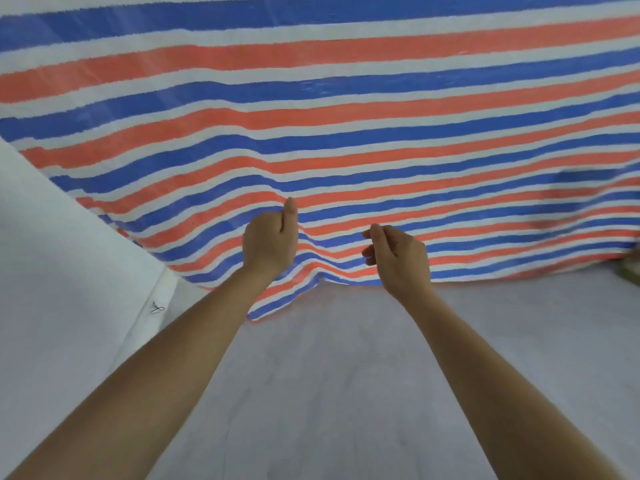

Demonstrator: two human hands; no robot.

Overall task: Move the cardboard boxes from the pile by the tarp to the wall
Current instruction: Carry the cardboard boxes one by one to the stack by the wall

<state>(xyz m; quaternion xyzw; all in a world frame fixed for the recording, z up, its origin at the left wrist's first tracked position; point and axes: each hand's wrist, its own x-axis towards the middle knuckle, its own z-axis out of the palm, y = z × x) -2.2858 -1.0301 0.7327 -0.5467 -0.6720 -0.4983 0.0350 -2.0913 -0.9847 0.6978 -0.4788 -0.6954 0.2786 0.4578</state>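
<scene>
No cardboard box shows plainly in the head view. A red, blue and white striped tarp fills the upper half and hangs down to the floor, with a puckered fold at its lower edge between my hands. My left hand is raised in front of the tarp, fingers curled in and thumb pointing up, with nothing visible in it. My right hand hovers beside it with loosely curled fingers and holds nothing. I cannot tell whether either hand touches the tarp.
A white wall runs along the left, with a small dark mark near its base. Grey floor lies under my arms. A blurred brownish-green object peeks in at the right edge below the tarp.
</scene>
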